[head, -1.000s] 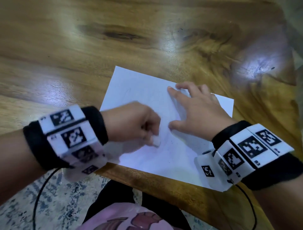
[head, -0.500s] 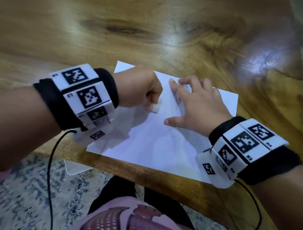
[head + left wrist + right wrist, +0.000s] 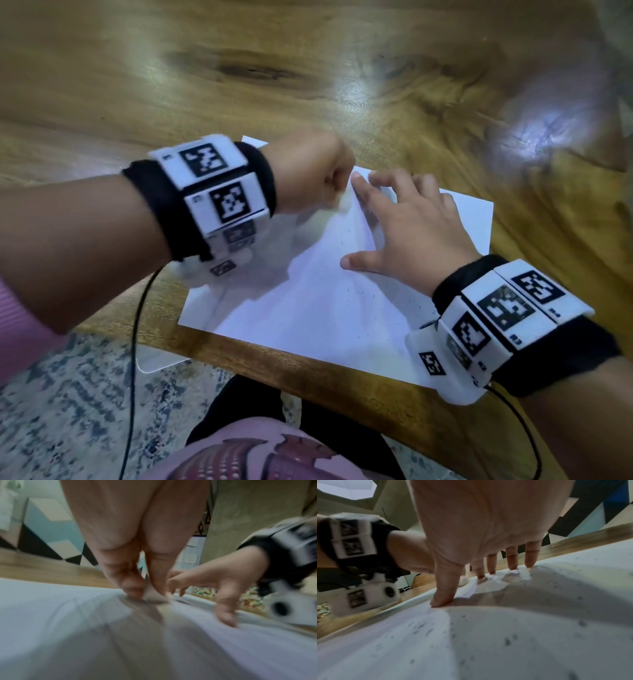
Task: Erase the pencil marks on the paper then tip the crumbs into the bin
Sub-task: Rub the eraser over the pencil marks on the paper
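Paper (image 3: 325,308) speckled with crumbs (image 3: 506,641) lies on the counter (image 3: 239,85), right hand (image 3: 411,233) pressing it flat with spread fingers, left hand (image 3: 308,174) pinching an eraser (image 3: 152,595) against it.

The head view looks steeply down from above the seated person onto the wooden table (image 3: 308,51) and the white paper (image 3: 325,308), both wrists in frame. The left wrist view sits low, just above the paper (image 3: 51,628), facing along the left hand (image 3: 137,547). The right wrist view looks likewise along the right hand (image 3: 488,527), very near the sheet. Each wrist view catches the other hand; all three share the paper
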`<control>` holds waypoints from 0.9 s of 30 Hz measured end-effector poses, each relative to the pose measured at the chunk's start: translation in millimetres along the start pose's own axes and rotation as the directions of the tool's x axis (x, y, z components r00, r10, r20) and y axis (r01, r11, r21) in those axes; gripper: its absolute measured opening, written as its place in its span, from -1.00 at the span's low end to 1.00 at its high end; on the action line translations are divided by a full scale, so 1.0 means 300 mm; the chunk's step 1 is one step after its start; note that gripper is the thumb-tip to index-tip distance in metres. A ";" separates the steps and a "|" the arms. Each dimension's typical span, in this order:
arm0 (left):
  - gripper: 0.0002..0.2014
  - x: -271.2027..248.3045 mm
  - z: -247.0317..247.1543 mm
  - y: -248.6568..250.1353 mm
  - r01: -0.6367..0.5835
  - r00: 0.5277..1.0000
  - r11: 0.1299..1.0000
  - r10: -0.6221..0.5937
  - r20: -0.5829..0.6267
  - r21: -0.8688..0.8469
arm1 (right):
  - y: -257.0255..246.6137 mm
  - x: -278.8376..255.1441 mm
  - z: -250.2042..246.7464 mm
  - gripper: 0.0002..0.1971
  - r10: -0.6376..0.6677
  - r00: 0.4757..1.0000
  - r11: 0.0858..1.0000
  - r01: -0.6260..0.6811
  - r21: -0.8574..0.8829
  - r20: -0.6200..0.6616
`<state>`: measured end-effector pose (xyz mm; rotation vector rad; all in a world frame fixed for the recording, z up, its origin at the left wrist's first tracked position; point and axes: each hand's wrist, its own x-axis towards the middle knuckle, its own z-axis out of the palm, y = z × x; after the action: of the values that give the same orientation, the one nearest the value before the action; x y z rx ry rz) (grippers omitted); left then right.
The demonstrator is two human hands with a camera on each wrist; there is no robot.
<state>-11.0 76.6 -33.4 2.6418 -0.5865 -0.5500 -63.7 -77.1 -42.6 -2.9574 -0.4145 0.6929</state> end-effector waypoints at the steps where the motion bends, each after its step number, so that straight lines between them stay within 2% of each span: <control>1: -0.88 0.025 -0.012 0.008 0.035 0.997 0.999 -0.036 -0.072 -0.020 | -0.001 0.000 0.001 0.03 0.000 1.000 1.000 0.000 -0.006 0.000; 2: -0.88 0.039 -0.017 0.016 0.047 0.991 0.998 -0.051 -0.121 -0.033 | -0.002 0.000 0.003 0.03 0.002 1.000 1.000 -0.002 -0.009 0.000; 4: -0.93 0.025 0.000 0.012 0.022 0.995 0.999 -0.025 -0.099 -0.037 | -0.002 0.000 0.005 0.04 0.010 1.000 1.000 -0.010 0.000 0.001; 5: -0.98 -0.009 0.017 0.006 -0.021 0.999 0.999 0.020 -0.034 -0.032 | -0.002 0.000 0.004 0.05 0.011 1.000 1.000 -0.011 0.006 0.001; 7: -0.90 -0.090 0.050 -0.007 -0.106 0.986 0.994 0.109 0.130 -0.032 | 0.000 0.000 0.001 0.04 0.005 1.000 1.000 -0.005 0.008 -0.008; 9: -0.88 -0.122 0.068 -0.015 -0.109 0.974 0.993 0.117 0.194 -0.056 | 0.003 -0.001 0.000 0.04 -0.003 1.000 1.000 0.003 0.001 -0.012; 10: -0.89 -0.111 0.065 -0.018 -0.096 0.982 0.994 0.104 0.161 -0.056 | 0.003 0.000 0.000 0.04 -0.004 1.000 1.000 0.004 0.000 -0.011; 12: -0.91 -0.052 0.032 -0.023 -0.051 0.999 0.997 0.051 0.013 -0.062 | 0.002 -0.001 -0.001 0.02 -0.001 1.000 1.000 0.001 0.010 -0.005; 14: -0.89 0.007 -0.007 -0.027 0.014 0.993 0.998 -0.022 -0.118 -0.065 | 0.003 0.000 -0.003 0.00 -0.006 1.000 1.000 0.006 0.012 -0.007; 17: -0.96 0.005 -0.009 -0.043 0.041 0.995 0.994 -0.050 -0.090 -0.103 | 0.001 0.002 -0.006 -0.03 -0.013 1.000 1.000 0.013 -0.006 0.007; 22: -0.91 -0.110 0.032 -0.045 -0.003 0.990 0.999 0.010 0.141 -0.048 | 0.004 0.007 -0.002 -0.01 -0.010 1.000 1.000 0.010 -0.007 0.013; 24: -0.92 -0.079 0.007 -0.046 0.040 0.994 0.996 -0.032 0.106 -0.081 | 0.004 0.008 -0.001 -0.01 -0.007 1.000 1.000 0.007 -0.011 0.010; 27: -0.90 0.018 -0.036 -0.060 0.093 0.990 0.987 -0.107 -0.097 -0.132 | 0.004 0.007 0.000 -0.02 -0.002 1.000 1.000 0.002 -0.010 0.007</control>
<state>4.0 92.2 -33.5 2.5712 -0.3765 -0.4597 -61.8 -77.8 -43.7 -2.9645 -0.4226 0.7034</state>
